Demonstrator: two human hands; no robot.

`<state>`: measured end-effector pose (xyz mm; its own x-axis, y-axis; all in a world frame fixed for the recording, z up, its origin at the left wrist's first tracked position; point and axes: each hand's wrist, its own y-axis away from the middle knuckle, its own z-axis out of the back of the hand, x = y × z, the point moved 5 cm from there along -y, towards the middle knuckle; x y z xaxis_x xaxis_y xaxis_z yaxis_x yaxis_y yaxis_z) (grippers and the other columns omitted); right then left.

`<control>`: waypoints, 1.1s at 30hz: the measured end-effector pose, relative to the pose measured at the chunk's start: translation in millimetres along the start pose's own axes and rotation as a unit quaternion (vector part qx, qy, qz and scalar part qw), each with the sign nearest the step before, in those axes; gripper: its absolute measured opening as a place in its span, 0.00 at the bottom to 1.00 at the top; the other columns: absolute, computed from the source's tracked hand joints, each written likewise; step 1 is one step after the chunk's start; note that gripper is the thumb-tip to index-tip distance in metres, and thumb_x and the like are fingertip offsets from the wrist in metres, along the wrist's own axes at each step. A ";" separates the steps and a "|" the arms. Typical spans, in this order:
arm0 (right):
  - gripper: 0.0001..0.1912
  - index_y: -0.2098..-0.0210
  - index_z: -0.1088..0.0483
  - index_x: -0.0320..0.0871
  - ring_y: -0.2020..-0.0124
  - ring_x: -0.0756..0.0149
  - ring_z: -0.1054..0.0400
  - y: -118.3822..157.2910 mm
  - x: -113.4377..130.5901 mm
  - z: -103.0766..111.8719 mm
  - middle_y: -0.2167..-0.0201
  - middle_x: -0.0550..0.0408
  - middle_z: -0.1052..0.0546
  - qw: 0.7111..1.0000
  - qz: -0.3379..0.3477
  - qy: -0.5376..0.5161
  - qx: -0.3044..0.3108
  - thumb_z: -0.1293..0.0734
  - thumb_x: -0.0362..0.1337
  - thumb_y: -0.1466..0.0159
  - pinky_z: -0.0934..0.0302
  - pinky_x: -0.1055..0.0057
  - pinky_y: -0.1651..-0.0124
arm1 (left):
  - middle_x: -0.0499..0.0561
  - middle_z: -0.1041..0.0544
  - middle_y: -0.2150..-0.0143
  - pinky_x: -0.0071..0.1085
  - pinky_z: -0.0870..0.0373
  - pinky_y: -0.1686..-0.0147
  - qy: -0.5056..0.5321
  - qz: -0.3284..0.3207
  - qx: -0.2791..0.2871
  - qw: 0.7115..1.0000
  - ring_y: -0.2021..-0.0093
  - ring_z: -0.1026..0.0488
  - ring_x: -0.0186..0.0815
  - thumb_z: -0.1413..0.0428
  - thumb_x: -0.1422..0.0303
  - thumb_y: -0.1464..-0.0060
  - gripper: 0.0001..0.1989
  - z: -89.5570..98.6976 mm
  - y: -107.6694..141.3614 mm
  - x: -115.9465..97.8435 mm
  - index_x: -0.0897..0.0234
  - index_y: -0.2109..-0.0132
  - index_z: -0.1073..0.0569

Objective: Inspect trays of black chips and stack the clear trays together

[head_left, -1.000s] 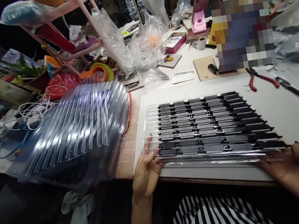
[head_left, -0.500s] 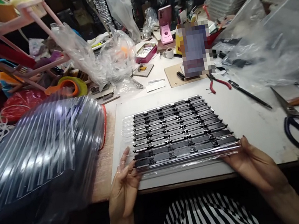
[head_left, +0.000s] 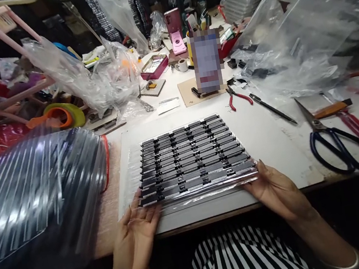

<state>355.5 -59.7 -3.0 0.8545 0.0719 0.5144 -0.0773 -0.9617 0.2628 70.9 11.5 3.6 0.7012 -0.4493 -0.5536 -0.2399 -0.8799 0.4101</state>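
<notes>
A clear plastic tray (head_left: 189, 196) holds several rows of black comb-like strips (head_left: 192, 157) with fine pale teeth or pins; their exact kind is not plain. At its near left corner my left hand (head_left: 135, 232) holds the tray, palm turned up, fingertips partly hidden under the edge. My right hand (head_left: 273, 190) grips the near right corner, thumb on top and fingers beneath. The tray sits above a white board (head_left: 271, 156) at the table's front edge; whether it touches the board cannot be told.
Stacked clear trays (head_left: 37, 184) stand at the left. Scissors (head_left: 337, 141), a black pen (head_left: 272, 108) and red-handled pliers (head_left: 238, 97) lie to the right. Plastic bags (head_left: 293, 57) crowd the back right. Behind the board are a pink phone (head_left: 173, 24) and a tape roll (head_left: 182, 65).
The whole view has shifted, so the table's things sit further left in the picture. Both hands still hold the tray; my left hand's fingers have slid lower around its corner.
</notes>
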 end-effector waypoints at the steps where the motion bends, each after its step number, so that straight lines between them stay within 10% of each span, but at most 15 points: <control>1: 0.17 0.48 0.32 0.48 0.45 0.62 0.37 0.4 -0.1 -0.4 0.46 0.54 0.29 1.000 -0.005 0.002 0.007 0.45 0.39 0.32 0.42 0.58 0.42 | 0.61 0.26 0.48 0.48 0.33 0.48 -0.013 0.004 0.006 1.000 0.47 0.30 0.44 0.59 0.70 0.38 0.22 -1.6 0.7 1.4 0.60 0.37 0.42; 11: 0.19 0.53 0.29 0.43 0.49 0.59 0.33 4.3 -0.8 0.1 0.51 0.49 0.26 0.999 -0.012 0.037 0.014 0.48 0.40 0.31 0.39 0.56 0.45 | 0.56 0.21 0.58 0.43 0.29 0.52 -0.020 0.018 -0.096 0.995 0.57 0.24 0.39 0.62 0.71 0.38 0.21 -7.2 -2.6 7.5 0.56 0.43 0.33; 33: 0.15 0.66 0.25 0.44 0.65 0.63 0.26 5.3 13.7 35.2 0.66 0.52 0.21 0.956 0.022 0.269 -0.117 0.37 0.48 0.39 0.29 0.70 0.58 | 0.55 0.20 0.64 0.37 0.27 0.59 -0.018 -0.028 -0.055 0.998 0.62 0.22 0.40 0.56 0.67 0.38 0.14 -5.8 4.8 11.1 0.67 0.61 0.27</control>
<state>384.8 -73.2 -23.3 0.4640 0.2192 0.8583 -0.2741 -0.8858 0.3744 81.4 3.2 3.7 0.6861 -0.4062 -0.6036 -0.1236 -0.8827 0.4534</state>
